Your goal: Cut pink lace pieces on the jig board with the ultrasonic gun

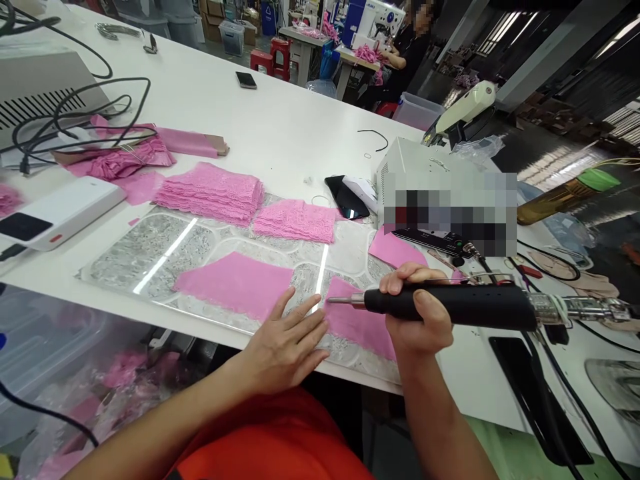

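Observation:
My right hand [420,313] is closed around a thick black handheld tool with a slim metal tip [450,307]. The tool lies level, its tip pointing left over a small pink fabric piece [355,320]. My left hand [293,340] is flat with its fingers spread, beside the right corner of a larger pink fabric piece [235,283]; its fingertips reach toward the small piece. Both pieces lie on a clear patterned plastic sheet [165,257]. Behind them stand a thick stack of pink lace-edged pieces [213,190] and a smaller stack [295,220].
A white device with a dark display [65,213] and looped black cables [75,113] lie left. To the right are a grey box [425,167], a bottle with a green cap [565,193] and a dark phone-like slab [535,400]. A person [407,60] sits at a sewing machine beyond.

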Available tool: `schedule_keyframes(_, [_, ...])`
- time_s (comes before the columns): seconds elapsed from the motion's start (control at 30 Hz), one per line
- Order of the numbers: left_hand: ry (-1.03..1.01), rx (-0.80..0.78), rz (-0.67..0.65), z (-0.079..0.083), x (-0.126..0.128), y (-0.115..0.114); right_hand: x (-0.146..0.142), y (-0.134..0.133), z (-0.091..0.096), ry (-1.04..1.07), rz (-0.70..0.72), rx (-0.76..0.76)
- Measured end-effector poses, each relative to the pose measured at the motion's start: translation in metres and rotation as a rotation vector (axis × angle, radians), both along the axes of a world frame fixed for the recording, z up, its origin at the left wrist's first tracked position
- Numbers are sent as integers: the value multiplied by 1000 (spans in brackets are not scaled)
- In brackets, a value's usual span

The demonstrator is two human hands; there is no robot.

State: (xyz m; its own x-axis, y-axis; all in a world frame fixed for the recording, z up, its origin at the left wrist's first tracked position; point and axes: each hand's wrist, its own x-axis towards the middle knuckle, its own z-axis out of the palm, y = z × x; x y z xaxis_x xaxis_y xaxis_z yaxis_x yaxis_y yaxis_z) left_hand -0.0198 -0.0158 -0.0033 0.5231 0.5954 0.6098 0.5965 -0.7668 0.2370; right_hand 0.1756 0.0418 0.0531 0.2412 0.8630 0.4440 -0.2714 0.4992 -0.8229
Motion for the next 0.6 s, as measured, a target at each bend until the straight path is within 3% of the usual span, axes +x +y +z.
schedule_keyframes(0.6, [-20,1,6,-1,0,1,0,0,0,-51,41,18])
